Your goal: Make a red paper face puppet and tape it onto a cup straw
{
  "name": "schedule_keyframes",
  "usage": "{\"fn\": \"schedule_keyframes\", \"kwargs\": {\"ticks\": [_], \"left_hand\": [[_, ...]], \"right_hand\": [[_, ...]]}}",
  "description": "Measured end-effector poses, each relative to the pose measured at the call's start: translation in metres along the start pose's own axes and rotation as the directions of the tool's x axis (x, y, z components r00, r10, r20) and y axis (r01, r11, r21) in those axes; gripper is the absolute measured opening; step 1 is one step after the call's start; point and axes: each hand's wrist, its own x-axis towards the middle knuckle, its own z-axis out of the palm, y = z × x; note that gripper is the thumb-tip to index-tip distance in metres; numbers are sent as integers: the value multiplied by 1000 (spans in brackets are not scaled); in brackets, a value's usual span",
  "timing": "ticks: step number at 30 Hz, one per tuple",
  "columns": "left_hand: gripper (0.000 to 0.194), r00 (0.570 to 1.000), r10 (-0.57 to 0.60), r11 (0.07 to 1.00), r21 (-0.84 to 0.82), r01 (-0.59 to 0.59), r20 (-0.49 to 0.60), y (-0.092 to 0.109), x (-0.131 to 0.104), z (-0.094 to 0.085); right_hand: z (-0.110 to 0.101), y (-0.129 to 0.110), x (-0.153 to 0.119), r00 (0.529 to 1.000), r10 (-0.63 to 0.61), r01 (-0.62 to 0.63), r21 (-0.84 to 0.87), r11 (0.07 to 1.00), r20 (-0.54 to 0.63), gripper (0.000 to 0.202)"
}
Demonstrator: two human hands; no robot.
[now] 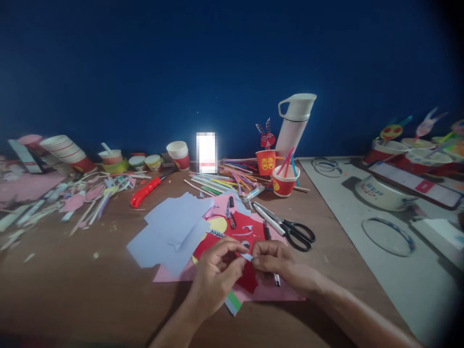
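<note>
Brown desk (108, 299), its far edge against a blue wall (217, 58), its right edge bordering a pale surface (335, 203).

Hands: both are raised over the papers, nearer the desk's right edge than its left. With my right hand (273, 258) I pinch a small white paper piece (247, 256) between thumb and curled fingers. My left hand (219, 273) is at the other end of that piece, fingers bent, a gap between index finger and thumb; whether it grips the paper too, I cannot tell.

Beneath: a cut red sheet (250, 281) lies on pink paper (286, 294). Pale blue sheets (166, 224) overlap these on the side toward the desk's left edge. A green-striped strip (234, 301) juts out on the near side.

Tools: black-handled scissors (299, 233) lie toward the right edge, closed, blades pointing to the far edge. A black pen (267, 232) passes under my right hand. A red cutter (146, 192) rests apart from the papers, toward the far edge.

Along the far edge: coloured sticks (213, 184) in a loose pile; a red cup (266, 163) topped by a red, long-eared face; beside it, a paper cup (284, 187) holding coloured sticks; behind, a white flask (292, 133). Near the far left corner, a cup stack (68, 152) tilts.
</note>
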Motion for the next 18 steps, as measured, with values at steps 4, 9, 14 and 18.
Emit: {"fn": "schedule_keyframes", "kwargs": {"ticks": [4,9,14,18], "left_hand": [[6,999,-30,1000,-2,30,-30,2,2,-1],[10,964,-236,970,-88,227,-123,4,4,0],[12,953,-271,962,-61,265,-134,3,4,3],[10,956,-261,965,-12,262,-131,5,3,7]], "right_hand": [[-4,3,0,999,-28,28,0,1000,15,37],[-7,-1,0,960,-250,211,-261,942,-125,30],[0,-1,-1,931,-336,225,-502,835,-143,13],[4,3,-2,935,-322,191,-550,813,-151,15]]}}
